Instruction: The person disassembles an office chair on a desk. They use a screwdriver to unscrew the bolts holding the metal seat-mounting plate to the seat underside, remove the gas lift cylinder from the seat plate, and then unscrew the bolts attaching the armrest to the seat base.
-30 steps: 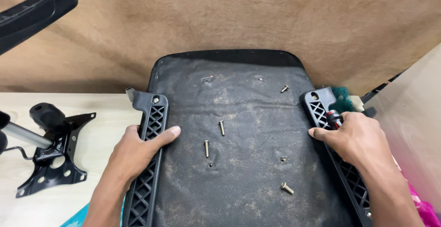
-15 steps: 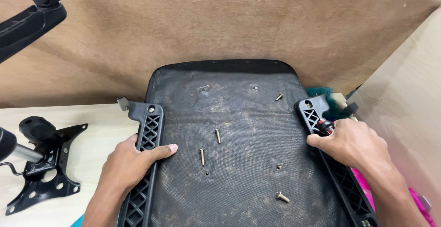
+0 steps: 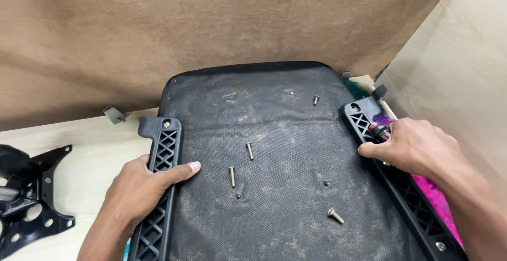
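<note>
A black seat pad (image 3: 280, 176) lies upside down on a pale table, its dusty fabric underside facing up. A black lattice bracket runs along each side. My left hand (image 3: 140, 190) grips the left bracket (image 3: 165, 145), fingers over its outer edge and thumb on the fabric. My right hand (image 3: 417, 147) rests on the right bracket (image 3: 359, 121) and closes on a small red and black tool (image 3: 378, 130). Loose screws lie on the pad, two near the middle (image 3: 249, 150) (image 3: 232, 176) and one at the lower right (image 3: 335, 215).
A brown board (image 3: 211, 29) stands behind the seat and a pale wooden panel (image 3: 459, 71) closes off the right. A black metal base plate (image 3: 31, 187) lies at the left edge. A small grey piece (image 3: 113, 114) sits by the board. Something pink (image 3: 438, 197) shows under the right bracket.
Both hands stay on their brackets. The view has moved closer and to the right, so the metal base plate now sits at the left edge.
</note>
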